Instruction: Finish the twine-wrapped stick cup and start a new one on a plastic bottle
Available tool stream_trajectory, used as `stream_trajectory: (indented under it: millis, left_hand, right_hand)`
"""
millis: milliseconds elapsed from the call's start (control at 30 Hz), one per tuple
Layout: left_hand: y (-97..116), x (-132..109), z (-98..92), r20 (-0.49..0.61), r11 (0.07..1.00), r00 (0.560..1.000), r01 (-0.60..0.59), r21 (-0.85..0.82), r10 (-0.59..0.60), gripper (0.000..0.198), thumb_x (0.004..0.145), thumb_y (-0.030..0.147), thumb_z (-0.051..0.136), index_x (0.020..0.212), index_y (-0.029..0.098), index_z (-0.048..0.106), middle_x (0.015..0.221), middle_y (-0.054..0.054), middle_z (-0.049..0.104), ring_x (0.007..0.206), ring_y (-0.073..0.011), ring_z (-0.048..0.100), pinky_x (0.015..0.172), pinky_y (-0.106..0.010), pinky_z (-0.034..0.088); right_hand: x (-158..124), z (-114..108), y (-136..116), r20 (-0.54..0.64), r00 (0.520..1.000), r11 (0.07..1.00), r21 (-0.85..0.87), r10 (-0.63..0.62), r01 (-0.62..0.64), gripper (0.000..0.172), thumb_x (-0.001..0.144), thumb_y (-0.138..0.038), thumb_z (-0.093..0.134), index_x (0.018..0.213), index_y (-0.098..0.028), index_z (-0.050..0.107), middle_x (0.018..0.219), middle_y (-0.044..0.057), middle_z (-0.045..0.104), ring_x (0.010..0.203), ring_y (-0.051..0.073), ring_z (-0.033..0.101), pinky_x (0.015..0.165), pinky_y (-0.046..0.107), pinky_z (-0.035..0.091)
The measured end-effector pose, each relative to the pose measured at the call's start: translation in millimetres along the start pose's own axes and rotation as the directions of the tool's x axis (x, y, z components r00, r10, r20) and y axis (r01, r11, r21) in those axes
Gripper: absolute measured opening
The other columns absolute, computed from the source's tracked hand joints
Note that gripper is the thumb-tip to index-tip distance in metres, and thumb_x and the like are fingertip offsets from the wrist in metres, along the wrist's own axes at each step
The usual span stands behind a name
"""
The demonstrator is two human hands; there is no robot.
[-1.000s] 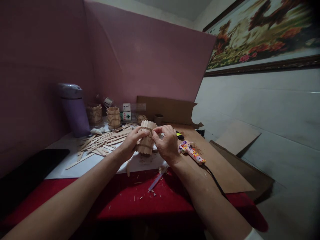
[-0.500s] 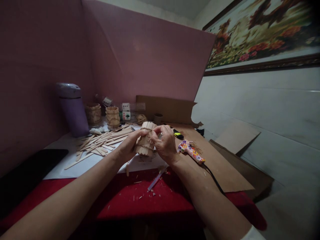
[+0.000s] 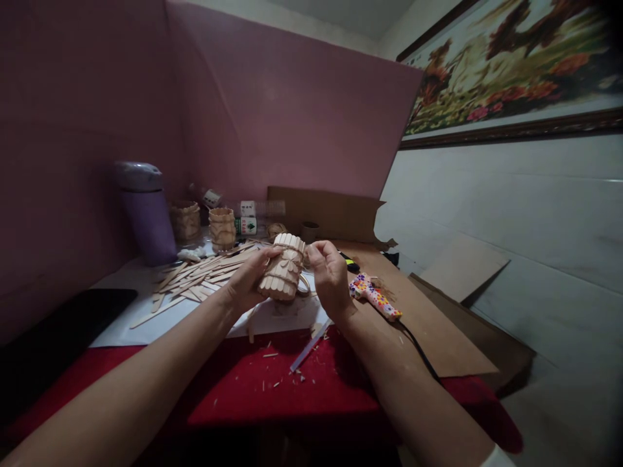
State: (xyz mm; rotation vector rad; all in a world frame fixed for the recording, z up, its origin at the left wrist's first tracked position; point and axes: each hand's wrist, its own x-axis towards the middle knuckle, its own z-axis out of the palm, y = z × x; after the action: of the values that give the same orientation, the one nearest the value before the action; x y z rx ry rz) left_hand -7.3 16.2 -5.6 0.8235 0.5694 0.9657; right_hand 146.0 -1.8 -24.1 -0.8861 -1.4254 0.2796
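Note:
My left hand (image 3: 248, 280) grips a small cup made of wooden craft sticks (image 3: 283, 267), bound with twine, held tilted above the table. A twine bow sits on the cup's front. My right hand (image 3: 329, 277) is just right of the cup, fingers curled and pinched near its rim. What the pinch holds is too small to name. A loop of twine (image 3: 304, 285) hangs between the cup and my right hand.
Loose craft sticks (image 3: 204, 275) are spread on white paper. Two finished stick cups (image 3: 222, 228) and a purple flask (image 3: 146, 211) stand at the back left. A flowered glue gun (image 3: 374, 295) lies on cardboard to the right. A dark flat object (image 3: 53, 324) lies at the left.
My right hand has drawn away from the cup's front to its right side, uncovering the twine bow. The cup has tilted a little in my left hand.

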Motion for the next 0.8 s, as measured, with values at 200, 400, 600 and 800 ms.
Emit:
stream_trajectory:
  millis: [200, 400, 600, 800]
  left_hand:
    - [-2, 0, 1.6, -0.019, 0.998, 1.0, -0.014, 0.059, 0.015, 0.018, 0.083, 0.025, 0.057, 0.091, 0.011, 0.065, 0.074, -0.009, 0.071, 0.058, -0.0173, 0.063, 0.057, -0.028, 0.053]
    - [-6, 2, 1.9, -0.02, 0.985, 0.992, -0.122, 0.12, 0.125, 0.022, 0.074, 0.029, 0.067, 0.09, 0.013, 0.068, 0.077, -0.008, 0.071, 0.065, -0.0194, 0.063, 0.058, -0.029, 0.05]
    - [-9, 2, 2.1, 0.008, 0.937, 0.959, -0.279, 0.21, 0.284, 0.028, 0.068, 0.033, 0.074, 0.088, 0.014, 0.07, 0.081, -0.004, 0.069, 0.072, -0.0182, 0.061, 0.062, -0.027, 0.049]
    - [-11, 6, 0.7, -0.012, 0.878, 0.927, -0.352, 0.324, 0.375, 0.043, 0.064, 0.037, 0.077, 0.099, 0.013, 0.067, 0.088, -0.004, 0.068, 0.081, -0.0196, 0.06, 0.068, -0.028, 0.048]
  right_hand:
    - [2, 3, 3, -0.049, 0.998, 0.997, 0.054, -0.046, 0.049, 0.012, 0.083, -0.029, 0.062, 0.079, -0.023, 0.053, 0.081, 0.0, 0.062, 0.079, 0.017, 0.059, 0.078, 0.033, 0.047]
    - [0, -1, -3, 0.075, 0.975, 0.949, -0.227, -0.209, 0.22, 0.014, 0.086, -0.021, 0.051, 0.089, -0.02, 0.065, 0.086, 0.005, 0.068, 0.083, 0.02, 0.061, 0.079, 0.035, 0.048]
    - [1, -2, -1, 0.126, 0.956, 0.859, -0.419, -0.265, 0.294, 0.016, 0.087, -0.018, 0.052, 0.085, -0.02, 0.068, 0.08, 0.005, 0.068, 0.077, 0.02, 0.059, 0.077, 0.034, 0.046]
    - [2, -2, 2, 0.118, 0.951, 0.844, -0.438, -0.287, 0.309, 0.013, 0.089, -0.02, 0.056, 0.083, -0.019, 0.067, 0.08, 0.005, 0.069, 0.078, 0.02, 0.06, 0.075, 0.033, 0.045]
